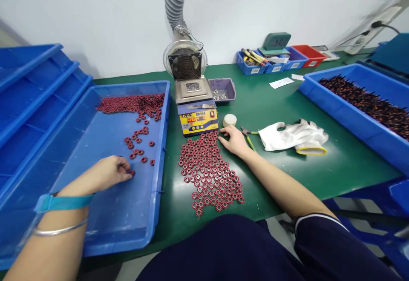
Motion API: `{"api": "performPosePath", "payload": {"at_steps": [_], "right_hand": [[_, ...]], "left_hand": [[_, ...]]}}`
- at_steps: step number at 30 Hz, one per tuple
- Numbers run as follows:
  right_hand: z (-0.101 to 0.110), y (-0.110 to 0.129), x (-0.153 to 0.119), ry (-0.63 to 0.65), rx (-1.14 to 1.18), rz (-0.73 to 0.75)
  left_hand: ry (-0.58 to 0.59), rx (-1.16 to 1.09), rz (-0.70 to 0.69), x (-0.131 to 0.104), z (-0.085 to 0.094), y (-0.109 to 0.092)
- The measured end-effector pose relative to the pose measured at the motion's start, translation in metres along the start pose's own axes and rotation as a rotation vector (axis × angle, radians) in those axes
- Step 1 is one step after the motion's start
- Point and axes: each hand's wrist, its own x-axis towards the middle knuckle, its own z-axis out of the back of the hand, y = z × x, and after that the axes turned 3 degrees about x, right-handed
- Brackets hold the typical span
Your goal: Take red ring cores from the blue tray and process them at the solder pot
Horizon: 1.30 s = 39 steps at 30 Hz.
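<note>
Inside the blue tray point(163, 153), my left hand point(110, 173) is closed with its fingertips on a small red toothed ring point(131, 173), partly hidden by the fingers. More such rings lie loose just beyond it, with a thick heap of rings point(131, 104) at the tray's far end. My right hand point(234, 140) rests on the green table with thumb and fingers apart, nothing visible between them. It is beside the top right corner of a flat spread of red toothed rings point(209, 174). A solder pot with a yellow panel point(200, 119) stands behind the spread.
Near my right hand are a round white tub point(229, 120), green-handled cutters point(249, 138) and white gloves point(292, 137). A purple bin point(234, 89) sits beside the pot, under a fume hose point(177, 0). At right stands a blue tray point(345, 115) of dark parts; blue bins point(32, 81) are stacked left.
</note>
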Motion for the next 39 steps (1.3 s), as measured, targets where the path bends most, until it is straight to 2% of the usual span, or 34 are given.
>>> {"api": "performPosePath", "payload": {"at_steps": [3, 6, 8, 10, 15, 20, 22, 25, 27, 29, 31, 33, 36, 39], "right_hand": [[-0.004, 0.001, 0.004, -0.009, -0.008, -0.035], [-0.005, 0.002, 0.004, -0.007, -0.007, -0.052], [-0.005, 0.003, 0.004, -0.011, -0.009, -0.064], [-0.005, 0.005, 0.004, -0.018, -0.009, -0.076], [-0.006, 0.011, 0.004, -0.034, 0.015, -0.087], [-0.007, 0.014, 0.004, -0.078, 0.117, -0.09], [-0.004, 0.014, 0.004, -0.106, 0.187, -0.106], [0.005, 0.017, 0.001, -0.111, 0.315, -0.129], [0.01, 0.027, -0.003, -0.053, 0.456, -0.139], [0.013, 0.042, -0.009, 0.049, 0.702, -0.173], [0.015, 0.062, -0.013, 0.163, 0.96, -0.234], [0.016, 0.081, -0.015, 0.255, 1.088, -0.277], [0.02, 0.105, -0.013, 0.38, 1.082, -0.28], [0.023, 0.118, -0.01, 0.489, 1.05, -0.258]], "left_hand": [[0.131, 0.047, 0.004, -0.001, 0.008, -0.004], [-0.049, 0.021, -0.032, -0.002, 0.017, -0.022], [-0.147, -0.006, -0.094, -0.003, 0.015, -0.041], [-0.173, -0.029, -0.189, -0.004, 0.006, -0.06], [-0.145, 0.014, -0.395, -0.006, -0.025, -0.099], [-0.158, 0.141, -0.516, -0.013, -0.04, -0.13], [-0.196, 0.073, -0.561, -0.014, -0.046, -0.137], [-0.225, -0.176, -0.59, -0.014, -0.058, -0.139], [-0.152, -0.352, -0.583, -0.014, -0.065, -0.137], [-0.037, -0.484, -0.56, -0.016, -0.071, -0.136], [0.054, -0.575, -0.531, -0.019, -0.073, -0.137], [0.104, -0.643, -0.5, -0.022, -0.073, -0.139], [0.079, -0.71, -0.475, -0.024, -0.07, -0.141], [0.013, -0.702, -0.515, -0.024, -0.065, -0.139]]}}
